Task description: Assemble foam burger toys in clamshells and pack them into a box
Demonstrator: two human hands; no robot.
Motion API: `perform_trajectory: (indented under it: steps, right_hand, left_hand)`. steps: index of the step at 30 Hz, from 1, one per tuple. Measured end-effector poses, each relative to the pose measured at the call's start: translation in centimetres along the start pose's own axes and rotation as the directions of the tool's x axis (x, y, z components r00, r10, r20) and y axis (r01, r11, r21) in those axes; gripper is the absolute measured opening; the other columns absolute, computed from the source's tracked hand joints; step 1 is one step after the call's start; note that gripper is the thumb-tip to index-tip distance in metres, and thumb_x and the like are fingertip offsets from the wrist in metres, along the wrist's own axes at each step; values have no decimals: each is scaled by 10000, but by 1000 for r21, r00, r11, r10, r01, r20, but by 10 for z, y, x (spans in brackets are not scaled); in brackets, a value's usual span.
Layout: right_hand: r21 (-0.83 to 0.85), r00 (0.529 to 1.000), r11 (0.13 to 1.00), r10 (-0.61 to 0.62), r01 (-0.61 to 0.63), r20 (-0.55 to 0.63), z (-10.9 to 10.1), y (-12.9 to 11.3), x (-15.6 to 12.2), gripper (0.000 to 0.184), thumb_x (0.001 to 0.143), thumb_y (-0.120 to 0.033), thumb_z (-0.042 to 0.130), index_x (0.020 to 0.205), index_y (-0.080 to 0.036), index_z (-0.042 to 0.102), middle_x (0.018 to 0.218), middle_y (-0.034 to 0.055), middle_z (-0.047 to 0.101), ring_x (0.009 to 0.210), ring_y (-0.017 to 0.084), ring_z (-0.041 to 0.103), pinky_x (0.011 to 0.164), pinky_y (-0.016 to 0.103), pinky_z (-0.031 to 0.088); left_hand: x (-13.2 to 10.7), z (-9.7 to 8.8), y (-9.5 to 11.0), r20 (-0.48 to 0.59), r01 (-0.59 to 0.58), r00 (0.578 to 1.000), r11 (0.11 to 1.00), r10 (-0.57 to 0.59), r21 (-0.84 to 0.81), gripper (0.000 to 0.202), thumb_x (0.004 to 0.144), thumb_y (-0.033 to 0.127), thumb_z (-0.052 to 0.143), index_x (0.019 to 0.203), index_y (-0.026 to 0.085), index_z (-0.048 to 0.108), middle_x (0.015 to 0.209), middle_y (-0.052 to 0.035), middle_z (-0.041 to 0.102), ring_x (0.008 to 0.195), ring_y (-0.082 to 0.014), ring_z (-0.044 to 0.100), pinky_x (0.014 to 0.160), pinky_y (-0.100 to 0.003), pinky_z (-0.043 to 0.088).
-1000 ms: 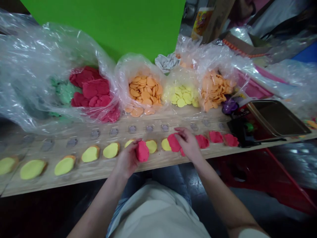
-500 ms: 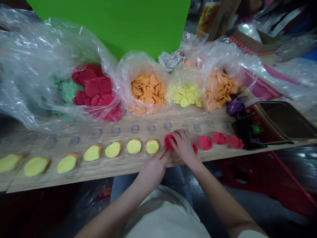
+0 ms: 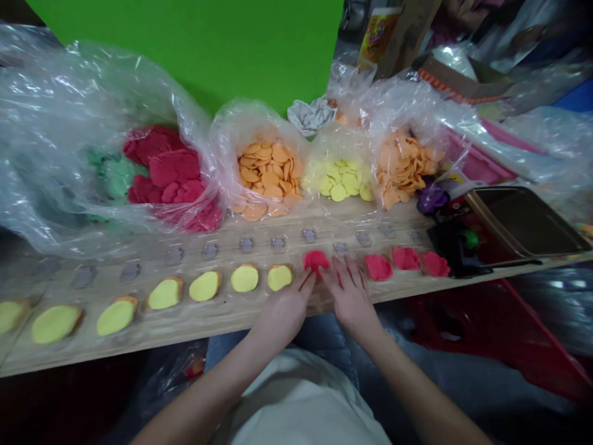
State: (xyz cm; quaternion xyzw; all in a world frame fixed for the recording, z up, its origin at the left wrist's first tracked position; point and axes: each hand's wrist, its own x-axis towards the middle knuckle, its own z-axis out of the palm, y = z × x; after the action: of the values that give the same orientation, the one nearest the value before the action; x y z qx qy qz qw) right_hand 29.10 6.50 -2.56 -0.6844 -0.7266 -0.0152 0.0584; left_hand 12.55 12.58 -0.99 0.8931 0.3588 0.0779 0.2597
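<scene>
A scalloped red foam-like piece [image 3: 316,260] lies in a row of clear plastic trays along the wooden board. My left hand [image 3: 283,311] rests at its lower edge, fingers stretched out and fingertips touching it. Just to the right, my right hand [image 3: 352,300] lies with fingers spread; its thumb side is near the same piece, and the other fingers cover another red piece mostly hidden below them. Further right are several more red pieces [image 3: 378,267]. On the left, a yellow oval piece on an orange one [image 3: 280,278] sits nearest my left hand, with several alike beyond.
Behind the row stand clear bags of red pieces [image 3: 175,168], orange discs [image 3: 270,170], yellow discs [image 3: 343,179] and orange shapes [image 3: 403,164]. A dark-lidded container [image 3: 528,221] and a black object [image 3: 456,250] occupy the right end. A red stool [image 3: 500,334] is below the board.
My right hand has drawn back from the top of the red piece to its right side, fingers now spread. The piece lies more uncovered. The view has shifted slightly.
</scene>
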Motion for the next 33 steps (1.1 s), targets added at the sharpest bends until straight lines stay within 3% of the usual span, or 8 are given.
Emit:
perform_trajectory:
  steps: [8,13,16,21,23,25,28,33]
  right_hand:
    - [72,1000,997,6,-7,11,3,0,9,442,790,-80,440,1186,-248,547,1390,104,360,1334,338,133,991,557,267]
    - [336,993,940,87,-53,-85,-12,-1,16,464,772,-64,426,1197,-219,529,1294,98,474,1271,289,301,996,516,301]
    - [748,969,646,247,-153,-16,-21,-15,23,368,831,-186,429,1186,-220,524,1119,83,585,1049,221,521,885,418,444]
    - [927,909,-69,182,-368,374,-20,-48,43,385,784,-406,531,1110,-200,536,908,43,630,667,149,590,474,255,497]
    - [952,921,-6,252,-305,297,-18,-55,47,362,779,-380,547,1096,-204,537,927,46,633,718,156,599,534,263,507]
    - [939,957,282,264,-195,119,-19,-60,48,339,798,-323,533,1119,-214,533,969,56,633,816,175,599,672,309,510]
    - [701,997,712,18,41,-77,-23,-66,44,344,827,-249,490,1168,-222,526,1010,72,626,921,210,565,814,381,462]
    - [553,973,805,-130,215,-190,-29,-73,36,266,840,-242,481,1095,-227,558,1065,68,600,994,209,519,874,382,423]
  left_hand:
    - [16,-16,-8,-127,66,979,841,-157,-536,405,716,95,523,1086,236,610,1177,-81,589,1030,-230,556,947,-337,364]
    - [1,-47,-14,191,230,890,47,-413,-972,346,757,218,543,1099,189,579,1103,-91,604,984,-203,571,860,-328,442]
    - [-15,-51,-18,307,236,891,-238,-334,-942,469,699,137,611,1159,191,540,1163,-88,573,948,-163,586,826,-267,451]
    - [-26,-38,-20,141,136,852,-46,-504,-990,456,697,174,652,1141,192,553,1203,-77,551,928,-150,580,846,-271,435]
    - [-28,-35,-19,20,95,813,98,-582,-991,395,709,210,650,1097,188,581,1179,-72,567,1007,-168,547,883,-274,412]
    - [-30,-35,-17,-11,60,786,93,-618,-994,322,739,276,629,1047,182,609,1150,-73,583,1056,-178,522,899,-272,405]
    - [-33,-37,-15,167,38,832,-245,-529,-969,329,803,397,536,1044,187,613,1124,-74,598,988,-158,561,825,-249,454]
    - [-32,-36,-20,279,-10,802,-478,-528,-878,204,741,279,644,917,179,627,830,-11,646,698,-76,588,633,-164,473]
